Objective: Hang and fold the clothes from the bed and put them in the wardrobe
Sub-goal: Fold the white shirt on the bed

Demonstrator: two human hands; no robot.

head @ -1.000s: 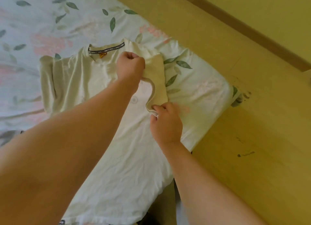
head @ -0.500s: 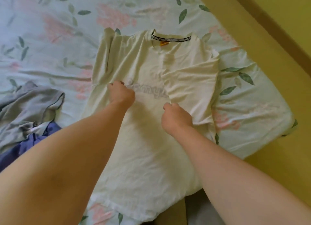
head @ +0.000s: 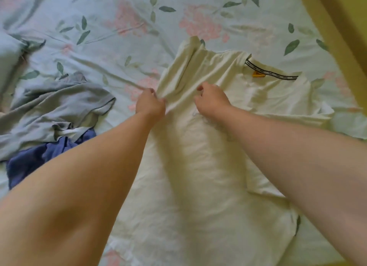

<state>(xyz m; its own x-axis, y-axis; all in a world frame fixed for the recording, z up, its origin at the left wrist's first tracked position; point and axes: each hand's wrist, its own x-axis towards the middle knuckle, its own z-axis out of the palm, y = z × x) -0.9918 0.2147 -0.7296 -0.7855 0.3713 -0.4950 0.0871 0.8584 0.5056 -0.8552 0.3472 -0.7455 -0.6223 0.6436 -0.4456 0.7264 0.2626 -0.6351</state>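
Left hand (head: 150, 105): closed, pinching a fold of the cream T-shirt (head: 200, 166) at its left side, frame centre. Right hand (head: 211, 101): fingers curled, gripping the same raised fold just beside the left. Cream T-shirt: spread front-up on the floral bedsheet (head: 103, 21), centre to lower right of frame, collar with black-and-white tape (head: 272, 73) and orange tag (head: 257, 74) toward upper right; right sleeve folded inward. Grey garment (head: 53, 106): crumpled, left of frame. Blue garment (head: 37, 158): partly beneath the grey one, lower left.

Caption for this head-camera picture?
Both hands, left and right, gather a cream T-shirt's left side on the bed.
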